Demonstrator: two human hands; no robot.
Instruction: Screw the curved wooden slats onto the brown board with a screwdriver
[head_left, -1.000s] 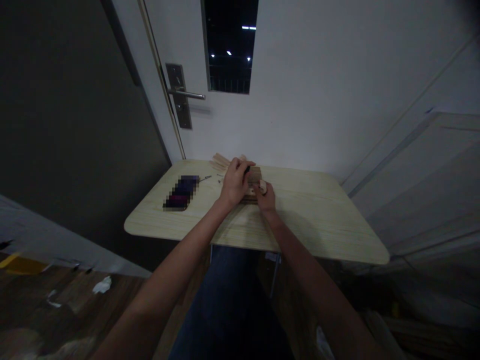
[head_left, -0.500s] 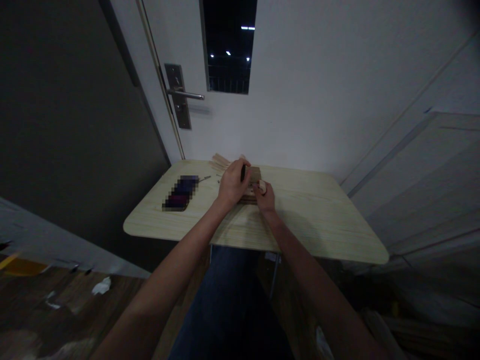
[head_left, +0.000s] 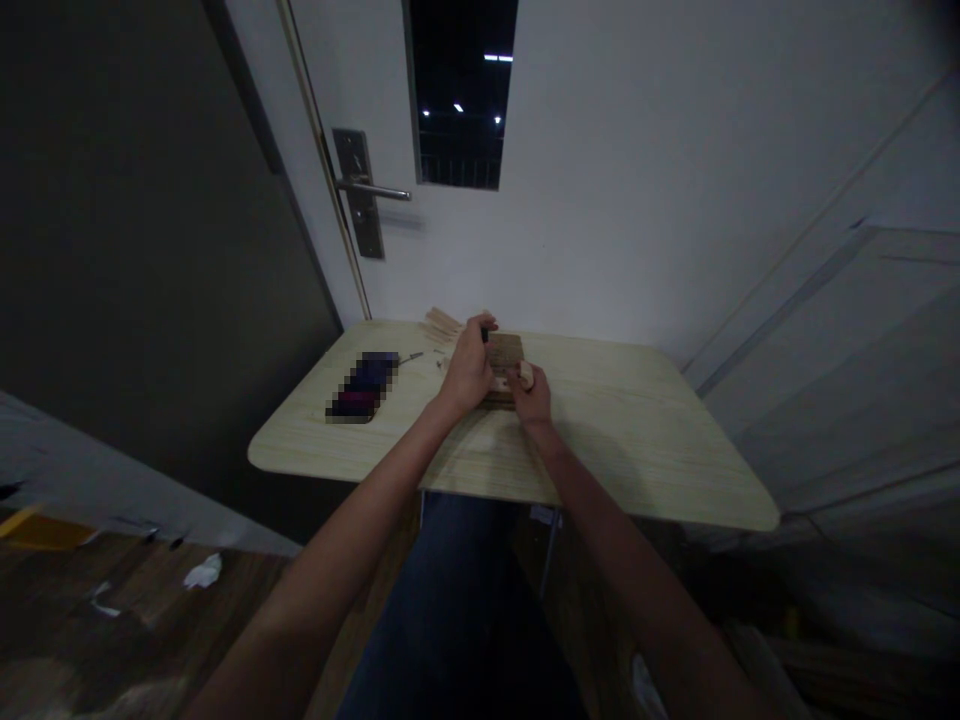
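A person sits at a pale wood-grain worktop (head_left: pixel 637 440) with rounded corners, both bare forearms reaching to its far middle. The left hand (head_left: pixel 466 366) is closed in a fist around a slim dark tool (head_left: pixel 485 334), whose tip shows just above the knuckles. The tool stands over the left edge of a small brown wooden block (head_left: pixel 508 351) that lies flat on the worktop. The right hand (head_left: pixel 532 398) is just right of the left, its fingers (head_left: pixel 516 378) pinched on a small pale rounded wooden piece (head_left: pixel 526 374) at the block's near right corner. The light is dim, so finer detail of either grip is hard to make out.

A loose bundle of pale wooden sticks (head_left: pixel 440 322) lies just left of and beyond the left hand. Further left rests a dark, blurred-out rectangular object (head_left: pixel 364 385). Behind the worktop stands a white door with a metal lever handle (head_left: pixel 373 189).
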